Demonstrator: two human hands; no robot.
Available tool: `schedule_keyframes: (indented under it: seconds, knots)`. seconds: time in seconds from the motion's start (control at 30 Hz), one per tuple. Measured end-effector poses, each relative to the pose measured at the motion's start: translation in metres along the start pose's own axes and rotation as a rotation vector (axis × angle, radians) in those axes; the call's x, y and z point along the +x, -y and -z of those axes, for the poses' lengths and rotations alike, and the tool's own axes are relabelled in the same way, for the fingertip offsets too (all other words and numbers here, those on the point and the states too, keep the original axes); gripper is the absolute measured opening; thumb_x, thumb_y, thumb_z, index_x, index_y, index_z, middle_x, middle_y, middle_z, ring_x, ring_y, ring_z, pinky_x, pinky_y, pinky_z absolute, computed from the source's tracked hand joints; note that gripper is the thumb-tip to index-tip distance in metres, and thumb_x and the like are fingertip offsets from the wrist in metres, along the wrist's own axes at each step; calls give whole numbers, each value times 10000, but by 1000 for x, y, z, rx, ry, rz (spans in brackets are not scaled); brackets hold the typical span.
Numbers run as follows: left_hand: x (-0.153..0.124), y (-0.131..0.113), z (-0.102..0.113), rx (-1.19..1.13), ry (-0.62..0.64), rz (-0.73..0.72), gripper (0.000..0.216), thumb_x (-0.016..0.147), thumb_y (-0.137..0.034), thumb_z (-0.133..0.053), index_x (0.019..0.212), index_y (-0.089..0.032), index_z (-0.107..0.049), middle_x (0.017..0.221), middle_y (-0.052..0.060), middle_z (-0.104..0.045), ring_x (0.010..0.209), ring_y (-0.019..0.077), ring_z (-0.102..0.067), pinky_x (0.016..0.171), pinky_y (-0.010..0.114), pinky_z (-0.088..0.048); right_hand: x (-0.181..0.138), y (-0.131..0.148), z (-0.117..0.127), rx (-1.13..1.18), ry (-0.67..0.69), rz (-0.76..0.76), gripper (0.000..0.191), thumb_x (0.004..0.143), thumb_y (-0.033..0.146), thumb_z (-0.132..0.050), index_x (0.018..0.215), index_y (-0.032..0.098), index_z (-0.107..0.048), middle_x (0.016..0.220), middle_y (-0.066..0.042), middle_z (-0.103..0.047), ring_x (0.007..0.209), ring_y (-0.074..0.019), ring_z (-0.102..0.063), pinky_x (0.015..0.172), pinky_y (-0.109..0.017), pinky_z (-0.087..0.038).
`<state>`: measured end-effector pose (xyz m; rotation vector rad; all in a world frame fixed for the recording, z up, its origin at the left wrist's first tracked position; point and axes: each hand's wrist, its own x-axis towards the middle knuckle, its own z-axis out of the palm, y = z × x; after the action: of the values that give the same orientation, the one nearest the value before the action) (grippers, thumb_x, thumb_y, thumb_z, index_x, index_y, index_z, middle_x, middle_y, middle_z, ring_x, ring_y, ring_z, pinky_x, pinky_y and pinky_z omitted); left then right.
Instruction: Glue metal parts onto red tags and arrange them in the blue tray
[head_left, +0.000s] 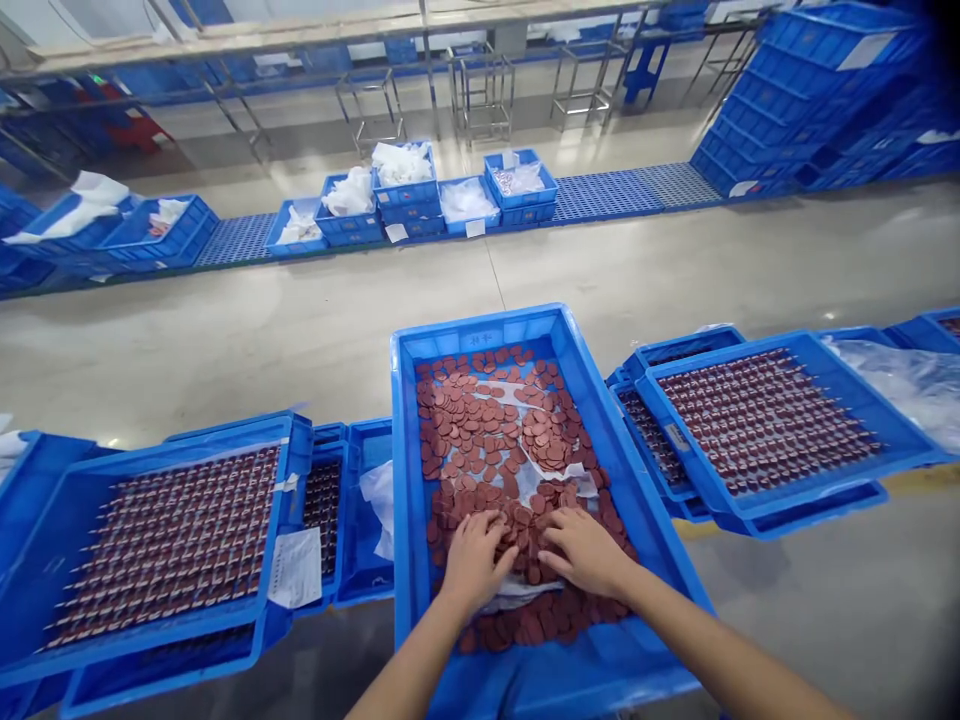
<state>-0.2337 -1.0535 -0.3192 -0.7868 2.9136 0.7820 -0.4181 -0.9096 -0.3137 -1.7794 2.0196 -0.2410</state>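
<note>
A deep blue plastic crate (405, 450) stands in front of me, with many flat reddish-brown discs (469, 415) spread and heaped over its bottom. My left hand (476, 555) reaches into the near half of the heap, fingers bent and thumb apart, fingertips touching the discs. Facing it from the right, my right hand (585, 548) rests on the same heap with its fingers spread and bent. Loose discs lie between the two hands. Neither hand visibly grips any. Crumpled white sheeting (529, 478) shows among the discs, and some of it lies below my hands.
To the left, a blue tray (45, 520) carries rows of small dark-red parts; a paper label (296, 568) hangs beside it. Another tray of such rows (765, 425) is at the right. Across the aisle stand blue bins (409, 195) and stacked crates (795, 105).
</note>
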Motion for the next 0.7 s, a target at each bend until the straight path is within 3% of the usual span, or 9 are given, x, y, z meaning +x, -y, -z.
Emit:
schedule_keyframes:
  seconds: [0.07, 0.13, 0.23, 0.33, 0.4, 0.5, 0.6, 0.7]
  knots:
    - [13, 5, 4, -1, -38, 57, 313, 921, -377, -625, 1176, -200, -657, 1342, 102, -612, 1233, 274, -562, 1056, 529, -441, 5, -8, 9, -4, -7, -45, 245, 979, 388, -607, 1042, 156, -653, 1054, -60, -660, 948, -194, -641, 869, -408, -551]
    - [42, 17, 8, 19, -113, 157, 386, 938, -370, -595, 1288, -207, -595, 1455, 122, -517, 1326, 309, -482, 1092, 567, -394, 34, -19, 18, -11, -43, -88, 233, 992, 362, -589, 1097, 161, -643, 1104, -70, -651, 978, -200, -638, 883, -415, -551]
    - [84, 35, 8, 48, -174, 254, 526, 943, -395, -577, 1430, -227, -473, 1601, 136, -329, 1454, 360, -304, 1161, 623, -268, 90, -29, 24, -11, -91, -77, 330, 986, 355, -594, 1268, 184, -581, 1314, -106, -570, 1162, -260, -579, 985, -490, -506]
    - [89, 42, -2, 50, -120, 205, 580, 934, -402, -588, 1468, -232, -435, 1642, 126, -264, 1496, 361, -220, 1195, 626, -181, 114, -26, 12, 12, -51, 49, 436, 964, 375, -624, 1358, 212, -533, 1484, -113, -441, 1324, -317, -458, 1092, -572, -400]
    - [70, 36, -10, 41, -65, 149, 558, 947, -374, -568, 1471, -232, -437, 1643, 118, -276, 1506, 341, -210, 1209, 608, -152, 97, -18, -2, 26, -3, 107, 465, 954, 376, -639, 1377, 219, -525, 1524, -106, -402, 1380, -335, -396, 1135, -608, -328]
    - [25, 19, -15, 19, 13, 95, 498, 968, -340, -516, 1450, -222, -480, 1619, 117, -343, 1499, 321, -250, 1212, 581, -179, 36, -3, -19, 20, 25, 38, 465, 965, 344, -625, 1398, 224, -506, 1535, -109, -386, 1400, -342, -369, 1146, -626, -301]
    - [-19, -2, -13, -15, 104, 27, 460, 926, -365, -568, 1381, -299, -576, 1544, 61, -482, 1413, 295, -423, 1186, 520, -302, -27, 8, -23, 7, 48, -68, 445, 954, 371, -639, 1360, 218, -537, 1471, -114, -456, 1324, -325, -459, 1096, -595, -388]
    - [-35, -14, -11, -17, 132, 13, 378, 899, -384, -598, 1268, -340, -668, 1460, 32, -578, 1332, 275, -519, 1152, 479, -379, -45, 9, -18, 12, 54, -139, 314, 967, 400, -619, 1197, 187, -628, 1277, -95, -599, 1145, -257, -586, 1002, -506, -487]
